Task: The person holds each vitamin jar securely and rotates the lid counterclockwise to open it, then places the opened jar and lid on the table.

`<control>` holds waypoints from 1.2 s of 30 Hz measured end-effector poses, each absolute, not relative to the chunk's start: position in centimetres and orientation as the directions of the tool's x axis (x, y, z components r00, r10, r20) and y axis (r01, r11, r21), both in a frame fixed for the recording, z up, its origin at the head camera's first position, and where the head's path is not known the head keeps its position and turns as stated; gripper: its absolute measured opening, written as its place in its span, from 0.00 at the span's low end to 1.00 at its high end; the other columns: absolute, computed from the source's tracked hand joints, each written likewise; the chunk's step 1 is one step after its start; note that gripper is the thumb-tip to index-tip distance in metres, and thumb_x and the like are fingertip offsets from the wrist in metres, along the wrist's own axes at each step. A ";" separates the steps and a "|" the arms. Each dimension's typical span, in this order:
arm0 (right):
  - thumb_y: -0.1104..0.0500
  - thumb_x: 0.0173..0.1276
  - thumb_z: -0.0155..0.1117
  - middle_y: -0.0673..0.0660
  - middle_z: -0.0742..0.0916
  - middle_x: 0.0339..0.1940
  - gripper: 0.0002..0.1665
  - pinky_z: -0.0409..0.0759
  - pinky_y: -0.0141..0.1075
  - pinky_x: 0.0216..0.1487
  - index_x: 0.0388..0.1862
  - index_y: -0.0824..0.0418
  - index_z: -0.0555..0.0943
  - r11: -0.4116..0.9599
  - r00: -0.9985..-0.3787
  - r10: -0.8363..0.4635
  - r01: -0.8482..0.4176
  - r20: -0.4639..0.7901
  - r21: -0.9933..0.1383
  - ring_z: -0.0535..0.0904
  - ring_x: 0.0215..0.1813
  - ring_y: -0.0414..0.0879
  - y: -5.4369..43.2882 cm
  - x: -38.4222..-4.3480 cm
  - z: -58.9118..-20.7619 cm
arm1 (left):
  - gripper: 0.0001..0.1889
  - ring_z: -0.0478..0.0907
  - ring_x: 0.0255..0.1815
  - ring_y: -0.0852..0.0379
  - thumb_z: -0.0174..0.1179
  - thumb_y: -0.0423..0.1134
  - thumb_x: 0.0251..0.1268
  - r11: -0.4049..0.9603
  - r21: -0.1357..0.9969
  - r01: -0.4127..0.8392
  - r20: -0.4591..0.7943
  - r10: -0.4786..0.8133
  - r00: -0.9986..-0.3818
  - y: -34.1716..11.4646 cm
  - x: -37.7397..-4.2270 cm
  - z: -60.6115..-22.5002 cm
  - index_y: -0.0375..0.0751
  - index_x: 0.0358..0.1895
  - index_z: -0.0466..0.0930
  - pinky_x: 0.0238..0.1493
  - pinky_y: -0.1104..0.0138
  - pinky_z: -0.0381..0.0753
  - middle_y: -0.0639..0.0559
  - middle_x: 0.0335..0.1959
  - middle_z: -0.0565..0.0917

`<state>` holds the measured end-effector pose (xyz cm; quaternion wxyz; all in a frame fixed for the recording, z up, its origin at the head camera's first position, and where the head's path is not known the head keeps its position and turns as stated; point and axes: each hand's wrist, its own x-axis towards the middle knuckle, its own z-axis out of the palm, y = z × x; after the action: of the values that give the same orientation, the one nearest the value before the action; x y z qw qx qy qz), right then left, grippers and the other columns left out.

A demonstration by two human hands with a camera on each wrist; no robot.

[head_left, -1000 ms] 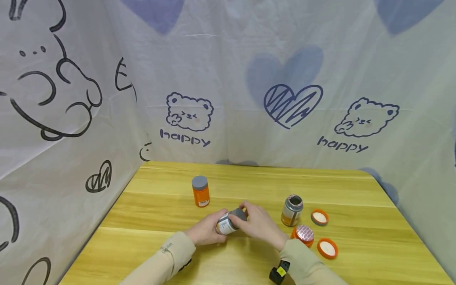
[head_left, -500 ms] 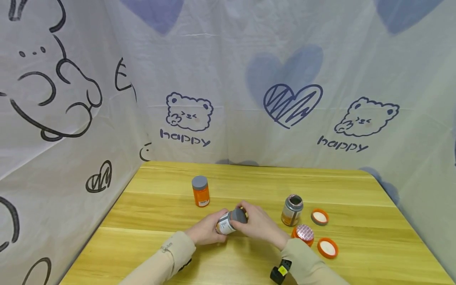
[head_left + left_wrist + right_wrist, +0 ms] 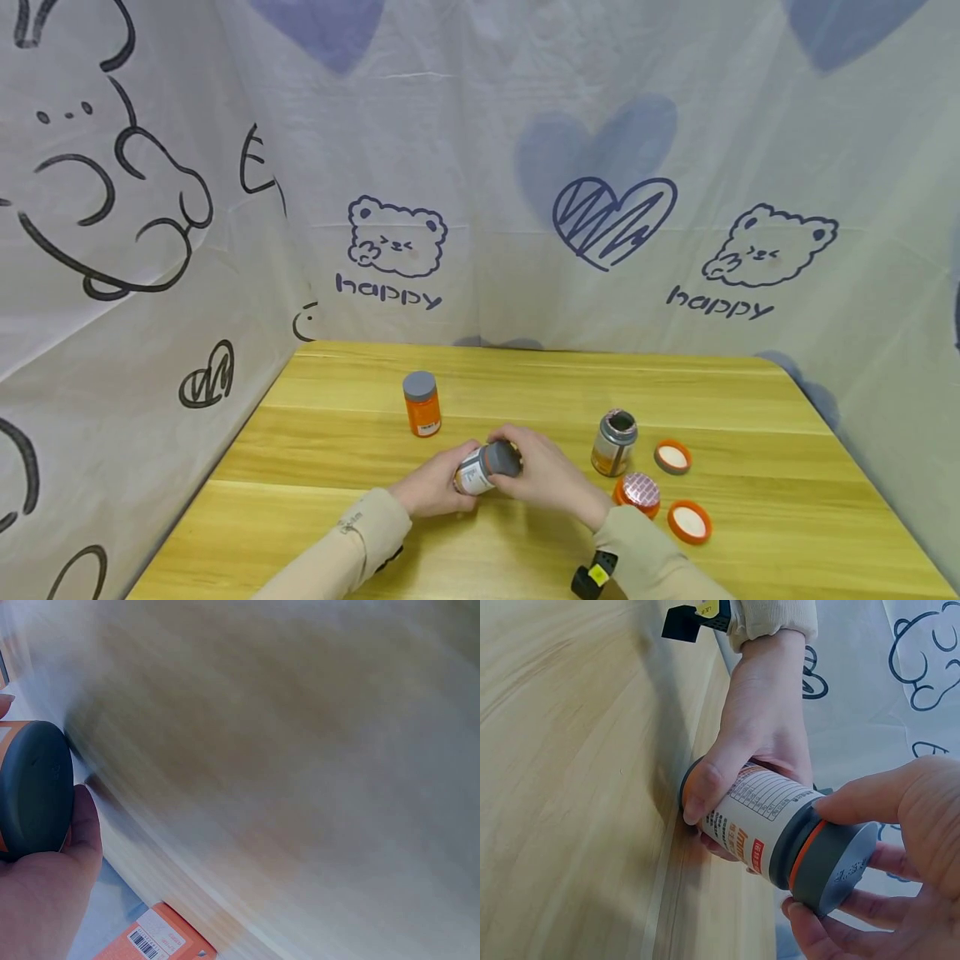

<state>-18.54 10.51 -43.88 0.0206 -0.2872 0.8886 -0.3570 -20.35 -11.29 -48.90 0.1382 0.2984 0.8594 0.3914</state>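
Note:
A bottle with a white printed label lies tilted above the table, its grey cap towards the right. My left hand grips the body, thumb along the label in the right wrist view. My right hand holds the cap, with the thumb and fingertips spread round its edge. An orange band shows between the cap and the bottle's grey shoulder. In the left wrist view the bottle's dark base faces the camera.
An orange bottle with a grey lid stands behind my left hand. To the right are an uncapped grey bottle, a foil-topped orange bottle and two upturned lids, one grey and orange, one orange. Patterned cloth hangs behind the table.
My right hand has turned slightly on the cap, its fingers shifting a little to the left. More of the cap shows now. My left hand and the bottle body stay in place.

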 end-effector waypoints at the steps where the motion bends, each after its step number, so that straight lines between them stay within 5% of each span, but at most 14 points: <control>1: 0.60 0.62 0.73 0.55 0.86 0.51 0.23 0.80 0.37 0.48 0.55 0.59 0.79 0.579 -0.833 -0.526 -0.501 0.174 -0.644 0.82 0.49 0.45 10.5 -18.5 -43.9 | 0.27 0.78 0.47 0.61 0.70 0.29 0.52 0.514 0.755 0.407 -0.001 0.622 -0.783 -11.3 -20.4 -48.9 0.50 0.55 0.72 0.51 0.68 0.78 0.53 0.47 0.83; 25: 0.63 0.65 0.69 0.50 0.86 0.45 0.06 0.80 0.39 0.54 0.39 0.55 0.83 0.532 -0.826 -0.483 -0.540 0.289 -0.652 0.81 0.50 0.43 9.4 -17.9 -43.9 | 0.27 0.78 0.47 0.63 0.70 0.30 0.53 0.523 0.743 0.417 0.000 0.624 -0.781 -11.4 -20.6 -49.3 0.51 0.56 0.72 0.52 0.68 0.78 0.55 0.49 0.83; 36: 0.64 0.66 0.69 0.52 0.88 0.45 0.09 0.80 0.36 0.53 0.45 0.59 0.83 0.491 -0.861 -0.406 -0.489 0.307 -0.721 0.83 0.49 0.43 8.7 -17.9 -44.0 | 0.31 0.78 0.50 0.61 0.71 0.30 0.53 0.540 0.732 0.416 -0.011 0.620 -0.785 -11.5 -20.8 -49.6 0.49 0.61 0.71 0.54 0.67 0.78 0.53 0.52 0.83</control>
<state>-17.90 8.73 -44.01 -0.0478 -0.2596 0.8622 -0.4323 -20.77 -11.45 -49.61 0.1357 0.2986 0.8669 0.3753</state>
